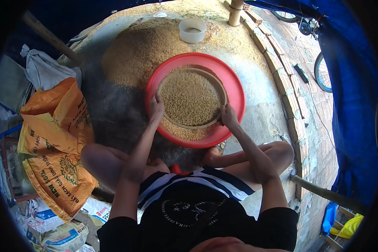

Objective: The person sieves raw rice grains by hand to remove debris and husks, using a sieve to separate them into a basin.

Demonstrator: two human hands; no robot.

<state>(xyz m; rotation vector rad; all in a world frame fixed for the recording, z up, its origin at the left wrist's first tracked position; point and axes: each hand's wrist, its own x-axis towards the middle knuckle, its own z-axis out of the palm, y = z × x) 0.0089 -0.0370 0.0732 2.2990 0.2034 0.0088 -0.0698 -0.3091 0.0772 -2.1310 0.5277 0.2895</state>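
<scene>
A round sieve (pixel 192 127) full of tan grains is held over a wide red basin (pixel 236 90). My left hand (pixel 156 108) is closed on the sieve's left rim, and my right hand (pixel 229 115) grips its right rim. More grain (pixel 180 132) lies in the basin below the sieve's near edge. The basin stands on the floor in front of my crossed legs. Whether the sieve touches the basin is hidden.
A grain pile (pixel 134 52) spreads behind the basin, with a translucent tub (pixel 192 31) beside it. Orange sacks (pixel 56 143) and a white sack (pixel 50 69) lie left. A brick row (pixel 283 86) and blue tarp (pixel 357 109) are right, with a bamboo pole (pixel 323 191).
</scene>
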